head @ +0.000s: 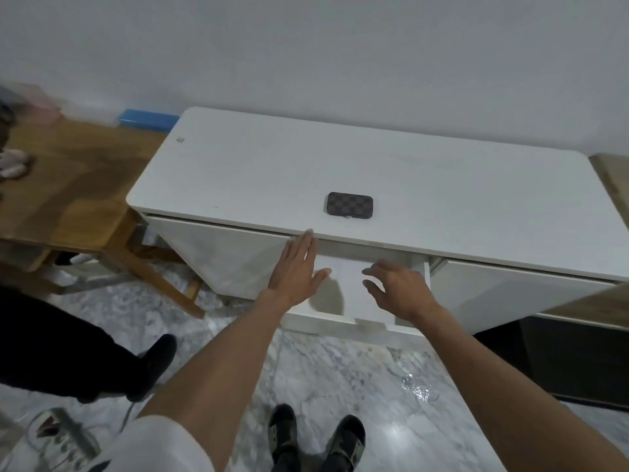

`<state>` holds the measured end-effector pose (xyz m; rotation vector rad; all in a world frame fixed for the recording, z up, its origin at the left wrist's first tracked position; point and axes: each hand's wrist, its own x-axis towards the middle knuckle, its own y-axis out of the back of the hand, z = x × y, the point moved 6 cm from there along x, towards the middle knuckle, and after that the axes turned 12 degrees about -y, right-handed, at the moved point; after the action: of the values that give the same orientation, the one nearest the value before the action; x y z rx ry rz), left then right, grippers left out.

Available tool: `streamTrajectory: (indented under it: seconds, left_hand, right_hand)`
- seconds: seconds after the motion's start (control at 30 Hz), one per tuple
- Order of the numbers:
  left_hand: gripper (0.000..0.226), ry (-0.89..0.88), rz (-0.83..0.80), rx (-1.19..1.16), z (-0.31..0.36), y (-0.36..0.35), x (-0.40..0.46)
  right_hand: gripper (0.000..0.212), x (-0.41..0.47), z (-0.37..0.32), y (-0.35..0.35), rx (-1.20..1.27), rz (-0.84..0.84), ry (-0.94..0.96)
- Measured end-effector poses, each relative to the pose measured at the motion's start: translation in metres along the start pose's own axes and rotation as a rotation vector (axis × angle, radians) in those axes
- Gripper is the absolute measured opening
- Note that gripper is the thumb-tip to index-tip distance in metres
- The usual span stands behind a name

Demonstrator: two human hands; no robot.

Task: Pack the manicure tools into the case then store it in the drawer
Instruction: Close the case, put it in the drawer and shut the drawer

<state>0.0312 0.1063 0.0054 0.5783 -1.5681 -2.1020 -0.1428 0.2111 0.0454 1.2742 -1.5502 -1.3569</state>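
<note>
A closed manicure case with a brown checkered cover lies flat on the white cabinet top, near its front edge. Below it the middle drawer stands pulled out, its white inside bare. My left hand hovers open and flat at the drawer's left side, fingertips near the cabinet top's edge. My right hand hangs over the drawer's right part, fingers loosely curled and apart, holding nothing. No loose tools are in sight.
A wooden table stands to the left of the cabinet. Another person's dark-clad leg and shoe are at the lower left. A power strip and a crumpled plastic scrap lie on the marble floor. My feet are below.
</note>
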Motion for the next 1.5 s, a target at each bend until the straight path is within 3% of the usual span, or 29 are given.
streamTrajectory:
  seconds: [0.2, 0.33, 0.47, 0.57, 0.77, 0.97, 1.37, 1.5]
  left_hand:
    - [0.084, -0.012, -0.078, 0.121, -0.031, 0.021, 0.051]
    - [0.089, -0.045, -0.142, 0.141, -0.051, 0.016, 0.075]
    - [0.114, -0.086, -0.121, 0.135, -0.064, 0.005, 0.081]
    - [0.121, -0.096, -0.103, 0.123, -0.066, 0.004, 0.083]
    - [0.115, -0.118, -0.064, 0.143, -0.065, 0.004, 0.082]
    - [0.1, -0.107, -0.074, 0.161, -0.062, 0.007, 0.081]
    - [0.092, -0.112, -0.063, 0.211, -0.059, 0.011, 0.077]
    - [0.093, -0.106, -0.061, 0.201, -0.057, 0.011, 0.076]
  right_hand:
    - [0.045, 0.061, -0.001, 0.023, 0.064, 0.097, 0.006]
    - [0.059, 0.1, 0.003, 0.02, 0.019, 0.063, -0.015]
    - [0.068, 0.128, 0.001, 0.008, -0.003, -0.005, -0.019]
    - [0.07, 0.143, -0.005, 0.003, -0.008, -0.029, -0.015]
    - [0.06, 0.16, -0.014, -0.001, -0.056, -0.038, 0.031]
    - [0.064, 0.153, -0.017, 0.004, -0.029, -0.079, -0.006]
    - [0.066, 0.058, -0.019, -0.011, -0.012, -0.084, 0.256]
    - [0.063, 0.037, -0.006, -0.043, -0.051, -0.179, 0.244]
